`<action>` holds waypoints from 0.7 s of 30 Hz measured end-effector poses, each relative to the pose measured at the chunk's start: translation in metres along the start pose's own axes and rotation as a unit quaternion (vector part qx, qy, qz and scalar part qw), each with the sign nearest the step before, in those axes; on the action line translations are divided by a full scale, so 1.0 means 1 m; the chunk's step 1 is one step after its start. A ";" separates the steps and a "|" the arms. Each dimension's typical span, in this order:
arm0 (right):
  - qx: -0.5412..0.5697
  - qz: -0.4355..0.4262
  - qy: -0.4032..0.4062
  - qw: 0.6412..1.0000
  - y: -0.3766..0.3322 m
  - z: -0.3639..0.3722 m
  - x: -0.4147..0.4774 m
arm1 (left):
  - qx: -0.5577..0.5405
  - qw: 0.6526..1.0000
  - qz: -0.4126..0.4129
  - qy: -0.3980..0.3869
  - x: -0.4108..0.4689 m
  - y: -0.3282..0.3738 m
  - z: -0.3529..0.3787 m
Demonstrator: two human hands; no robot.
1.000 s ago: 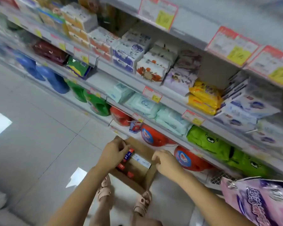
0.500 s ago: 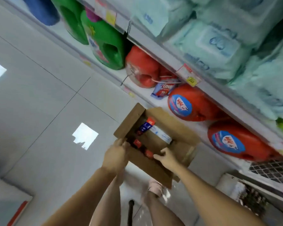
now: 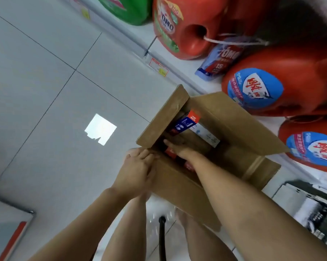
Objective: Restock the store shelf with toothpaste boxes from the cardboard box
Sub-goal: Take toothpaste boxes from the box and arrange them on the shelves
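- The shelf [image 3: 177, 72], lined with detergent jugs [image 3: 183, 29], is seen at 1 o'clock of the cardboard box [image 3: 234, 129], which is set open on the floor [image 3: 46, 91].
- Picking stock out is judged the step in hand.
- The box's rim is gripped at 8 o'clock by the left hand [image 3: 138, 166]. The right hand [image 3: 179, 149] is reached inside, and whether it grasps anything cannot be told.
- Red-and-blue toothpaste boxes [image 3: 187, 123] are seen leaning inside. A firm grip and a lift are called for next.

Right hand [image 3: 179, 150] now deeper inside cardboard box [image 3: 177, 185]

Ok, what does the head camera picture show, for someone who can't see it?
A person's right hand reaches into an open cardboard box of toothpaste boxes while the left hand holds its corner. Red detergent jugs sit on the shelf behind.
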State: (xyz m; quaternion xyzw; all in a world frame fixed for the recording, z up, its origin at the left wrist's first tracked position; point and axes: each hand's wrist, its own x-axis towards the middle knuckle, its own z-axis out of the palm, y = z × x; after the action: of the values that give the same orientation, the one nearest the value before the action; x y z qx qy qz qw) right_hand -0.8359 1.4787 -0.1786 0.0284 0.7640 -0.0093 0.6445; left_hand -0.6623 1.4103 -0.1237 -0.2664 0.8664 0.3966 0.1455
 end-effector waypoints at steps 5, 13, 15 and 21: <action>-0.049 0.022 -0.055 0.997 -0.002 -0.012 0.028 | 0.014 0.999 0.032 0.013 0.000 -0.009 0.006; -0.040 0.071 -0.051 0.995 -0.003 -0.007 0.031 | 0.025 0.998 0.032 0.041 -0.001 -0.008 0.010; -0.021 0.070 -0.050 0.996 0.000 -0.003 0.029 | 0.027 0.998 0.027 0.040 -0.003 -0.007 0.010; 0.003 0.076 -0.057 0.995 0.009 -0.022 0.008 | 0.047 0.999 -0.012 -0.022 -0.001 0.007 -0.002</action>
State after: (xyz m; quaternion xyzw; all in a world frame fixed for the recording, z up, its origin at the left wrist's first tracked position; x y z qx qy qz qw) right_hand -0.8581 1.4895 -0.1828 0.0879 0.7213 0.0361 0.6860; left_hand -0.6658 1.4128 -0.1177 -0.2612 0.8774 0.3591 0.1818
